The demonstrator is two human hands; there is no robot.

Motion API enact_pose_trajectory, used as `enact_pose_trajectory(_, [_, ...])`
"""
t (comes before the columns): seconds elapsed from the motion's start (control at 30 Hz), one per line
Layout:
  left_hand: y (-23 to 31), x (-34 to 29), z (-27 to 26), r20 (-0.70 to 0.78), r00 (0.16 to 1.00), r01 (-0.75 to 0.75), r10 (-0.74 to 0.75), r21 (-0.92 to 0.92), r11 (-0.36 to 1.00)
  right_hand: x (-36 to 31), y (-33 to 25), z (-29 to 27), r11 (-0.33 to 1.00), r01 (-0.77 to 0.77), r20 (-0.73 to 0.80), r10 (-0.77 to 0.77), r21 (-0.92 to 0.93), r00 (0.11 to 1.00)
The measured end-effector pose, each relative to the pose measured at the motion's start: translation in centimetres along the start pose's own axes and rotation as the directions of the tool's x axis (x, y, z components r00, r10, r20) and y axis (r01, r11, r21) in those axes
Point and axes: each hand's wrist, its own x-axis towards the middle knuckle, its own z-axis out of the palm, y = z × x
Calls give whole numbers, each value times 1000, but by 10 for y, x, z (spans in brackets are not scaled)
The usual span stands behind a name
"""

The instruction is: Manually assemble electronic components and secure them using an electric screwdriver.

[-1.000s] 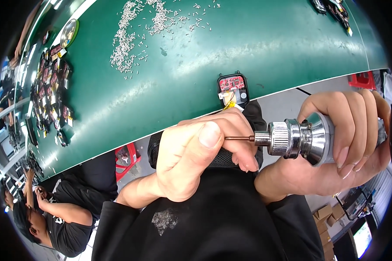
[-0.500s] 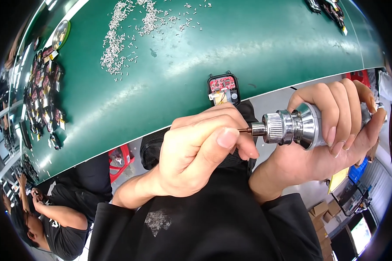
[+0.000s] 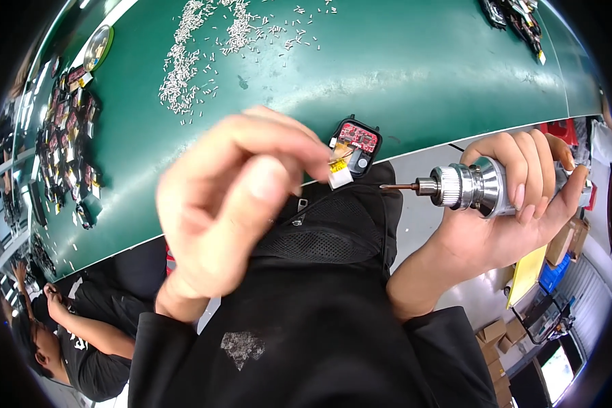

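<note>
My right hand [image 3: 510,187] is wrapped round a silver electric screwdriver [image 3: 459,186], its thin bit pointing left. My left hand [image 3: 231,197], smeared by motion, has its thumb apart from the outstretched index finger. That fingertip reaches the near left corner of a small black device case [image 3: 372,141] at the table's near edge; whether it touches is unclear. Inside the open case lies a red circuit board [image 3: 358,136], with a round part below it. A yellow and white flat piece [image 3: 340,175], perhaps a battery, sticks out over the case's near left side.
Many small pale pins [image 3: 180,85] lie scattered on the green table [image 3: 279,85]. Piled device parts [image 3: 68,139] and a round dish [image 3: 98,47] are at the left, more parts [image 3: 517,24] at the far right. A black bag [image 3: 319,231] lies beneath my hands. Another person [image 3: 88,333] sits at left.
My left hand has let go of the screwdriver bit and moved left, its index finger reaching toward the case. The case looks slightly turned, its yellow and white piece sticking out. The screwdriver shifted slightly right.
</note>
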Motion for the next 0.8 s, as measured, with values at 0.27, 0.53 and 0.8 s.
enact_pose_trajectory(0.27, [6, -10, -85, -472, 798, -231, 375, 334, 914, 1, -18, -12, 999, 26, -54, -28, -43, 998])
enact_pose_trajectory(0.53, [5, -61, -62, -44, 971, -68, 234, 891, 449, -8, -14, -20, 991, -2, -73, -8, -135, 997])
enact_pose_trajectory(0.8, [-5, -76, -42, -109, 969, 8, 223, 911, 413, -10, -8, -10, 995, -52, -72, 46, -86, 996])
